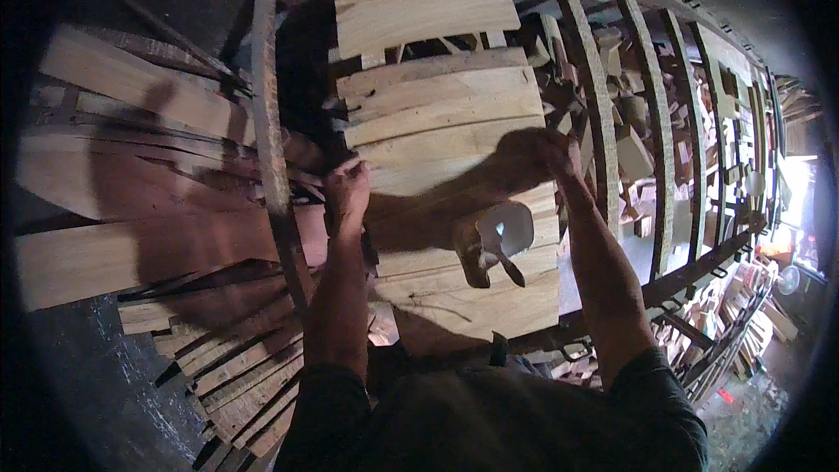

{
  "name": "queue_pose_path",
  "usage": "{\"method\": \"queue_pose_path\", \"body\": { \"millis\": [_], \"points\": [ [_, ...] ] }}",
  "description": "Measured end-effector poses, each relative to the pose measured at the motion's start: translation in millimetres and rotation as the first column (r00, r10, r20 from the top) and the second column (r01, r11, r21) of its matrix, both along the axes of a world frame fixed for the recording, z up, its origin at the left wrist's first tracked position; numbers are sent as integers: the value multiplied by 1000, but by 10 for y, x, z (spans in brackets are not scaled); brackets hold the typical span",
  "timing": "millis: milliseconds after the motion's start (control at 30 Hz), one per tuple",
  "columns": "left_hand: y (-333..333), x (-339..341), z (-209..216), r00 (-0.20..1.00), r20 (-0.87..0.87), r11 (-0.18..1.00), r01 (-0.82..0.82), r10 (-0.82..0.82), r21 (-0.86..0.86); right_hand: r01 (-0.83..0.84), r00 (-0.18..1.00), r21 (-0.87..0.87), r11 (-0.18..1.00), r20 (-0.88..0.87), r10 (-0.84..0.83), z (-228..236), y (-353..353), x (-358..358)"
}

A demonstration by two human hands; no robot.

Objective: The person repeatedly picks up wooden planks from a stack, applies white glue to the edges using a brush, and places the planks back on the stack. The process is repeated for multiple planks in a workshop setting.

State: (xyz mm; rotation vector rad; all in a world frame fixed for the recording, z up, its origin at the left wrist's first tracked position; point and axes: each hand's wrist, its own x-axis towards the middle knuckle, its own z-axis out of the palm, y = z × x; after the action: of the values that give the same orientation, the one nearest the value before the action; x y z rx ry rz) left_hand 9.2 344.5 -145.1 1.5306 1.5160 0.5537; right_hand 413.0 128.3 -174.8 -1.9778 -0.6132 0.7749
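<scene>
My left hand (350, 190) has its fingers closed at the left end of a pale wooden board (419, 172). At the board's right end my right hand (560, 157) is closed too, its fingers partly in shadow. Both forearms reach forward from the lower edge, and their shadow falls across the wood. Several more pale boards (446, 96) lie side by side beyond and nearer to me. On the nearer boards, between my forearms, sits a small rounded container-like object (474, 255) with a dark, tongue-shaped part sticking out; its kind is unclear.
A wooden frame rail (278, 149) stands left of the boards, and slatted bars (590, 87) run off to the right over wood offcuts. Long planks (131, 249) and stacked strips (236, 376) lie at the left. A wider board (424, 4) rests at the far end.
</scene>
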Motion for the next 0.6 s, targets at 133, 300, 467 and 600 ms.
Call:
{"method": "queue_pose_path", "body": {
  "millis": [133,300,467,600],
  "points": [
    [-27,18,295,906,405,990,-139,127,1,-229,965,278,933,188,180,394,32,-18],
    [-65,-130,1130,805,555,964,-78,211,-254,131,961,217,968,-269,-69,1269,175,-402],
    [-101,-248,1468,688,725,959,201,6,-200,237,912,414,879,-406,-55,1300,31,-545],
    [-340,-306,1840,642,767,980,147,9,-134,276,930,365,889,-333,-152,1688,-178,-911]
  ]
}}
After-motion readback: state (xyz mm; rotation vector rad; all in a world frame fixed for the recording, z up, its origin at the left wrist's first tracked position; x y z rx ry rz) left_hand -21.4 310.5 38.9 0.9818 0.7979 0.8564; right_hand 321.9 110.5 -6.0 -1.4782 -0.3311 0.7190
